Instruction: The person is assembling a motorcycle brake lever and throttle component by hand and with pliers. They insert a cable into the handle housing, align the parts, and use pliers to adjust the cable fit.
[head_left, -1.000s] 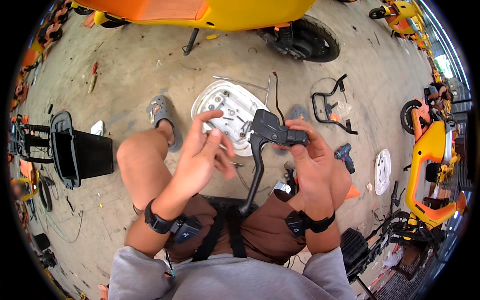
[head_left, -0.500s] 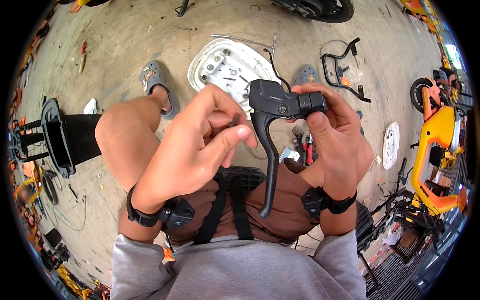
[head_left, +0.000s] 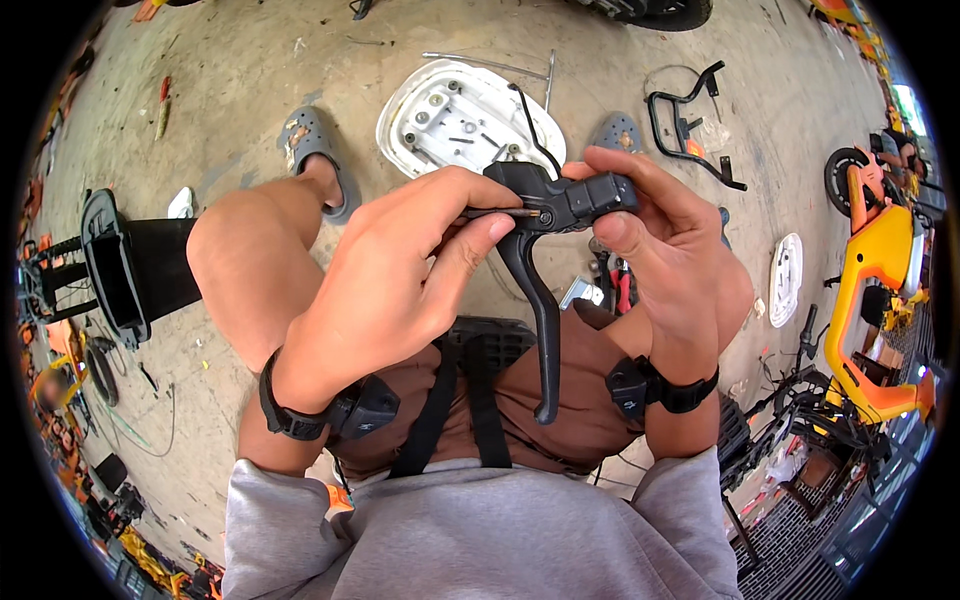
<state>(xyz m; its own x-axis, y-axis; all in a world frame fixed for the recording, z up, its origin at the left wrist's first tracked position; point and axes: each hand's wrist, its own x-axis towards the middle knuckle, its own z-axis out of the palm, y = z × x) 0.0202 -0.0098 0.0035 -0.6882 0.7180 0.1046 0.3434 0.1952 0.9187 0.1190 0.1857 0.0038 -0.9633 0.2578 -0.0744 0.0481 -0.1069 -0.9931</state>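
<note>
White tray (head_left: 395, 110): loose screws (head_left: 465, 127) lie near its middle, round fittings (head_left: 435, 100) toward its upper and left edges.
Black bin (head_left: 165, 275): on the floor, left of your knee, its dark inside impossible to make out.
Brake lever (head_left: 545, 330): held above your lap, its housing overlapping the tray's lower edge in view.
Left hand (head_left: 385, 270): you pinch a thin rod (head_left: 515, 212), tip at the housing's screw; half a second ago it was apart.
Right hand (head_left: 680, 255): thumb and fingers grip the lever's clamp end.
</note>
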